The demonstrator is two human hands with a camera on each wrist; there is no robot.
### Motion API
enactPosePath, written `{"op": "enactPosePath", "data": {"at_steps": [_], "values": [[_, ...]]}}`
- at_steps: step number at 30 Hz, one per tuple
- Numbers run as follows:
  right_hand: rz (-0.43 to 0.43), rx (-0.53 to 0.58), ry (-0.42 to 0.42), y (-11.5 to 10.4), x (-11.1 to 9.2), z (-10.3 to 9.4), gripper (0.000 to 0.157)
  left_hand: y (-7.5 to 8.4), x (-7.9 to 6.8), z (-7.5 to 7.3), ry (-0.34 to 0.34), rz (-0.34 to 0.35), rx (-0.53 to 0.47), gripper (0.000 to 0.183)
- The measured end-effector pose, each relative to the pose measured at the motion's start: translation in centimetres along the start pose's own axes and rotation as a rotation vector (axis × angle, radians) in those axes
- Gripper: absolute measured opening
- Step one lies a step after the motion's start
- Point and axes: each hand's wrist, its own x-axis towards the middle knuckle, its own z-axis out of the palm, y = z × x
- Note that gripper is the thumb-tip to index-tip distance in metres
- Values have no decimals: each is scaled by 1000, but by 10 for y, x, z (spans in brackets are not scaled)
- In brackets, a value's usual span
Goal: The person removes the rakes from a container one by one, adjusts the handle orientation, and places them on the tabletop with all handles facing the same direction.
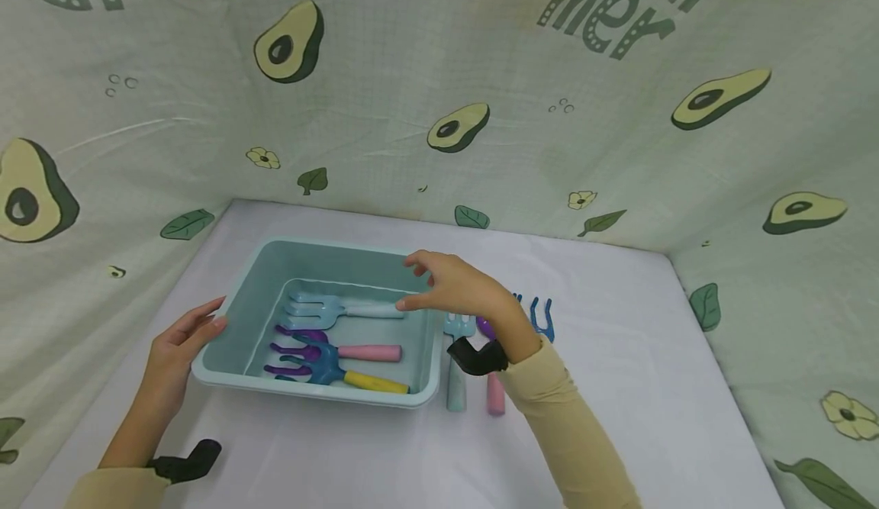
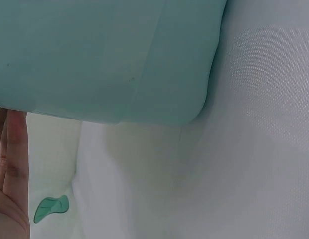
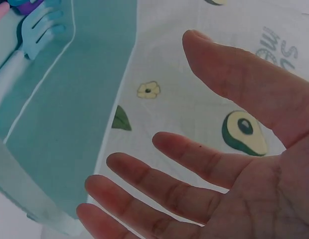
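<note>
A pale blue-green plastic tub (image 1: 316, 393) stands on the white-covered table. My left hand (image 1: 180, 347) holds its left rim, thumb over the edge and fingers along the outside; straight fingers (image 2: 16, 154) show against the wall in the left wrist view. Inside lie a light blue hand fork (image 1: 323, 310), a purple hand fork with a pink handle (image 1: 371, 352) and a blue hand fork with a yellow handle (image 1: 376, 381). Over the tub's right side, my right hand (image 1: 456, 284) is spread with nothing in it, fingers apart in the right wrist view.
Right of the tub lie another light blue fork (image 1: 456, 387), a purple tool with a pink handle (image 1: 496, 396) and a blue fork (image 1: 542, 324), all partly hidden by my right arm. A printed avocado cloth (image 1: 371, 188) hangs around the table's back and sides.
</note>
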Motion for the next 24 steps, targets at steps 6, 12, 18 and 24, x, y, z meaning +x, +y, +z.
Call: {"op": "enactPosePath", "data": {"at_steps": [6,12,18,24], "values": [[38,-64,-86,-6,31,14,61,-12,7,0,17,-33,39,52],[56,-106,-158,-7,63,30,60,4,-1,2,0,-12,29,51],[99,-151,-186,-8,84,46,59,29,-15,7,20,3,9,49],[143,-171,-199,-9,100,58,58,-8,4,-1,6,-4,-15,49]]}}
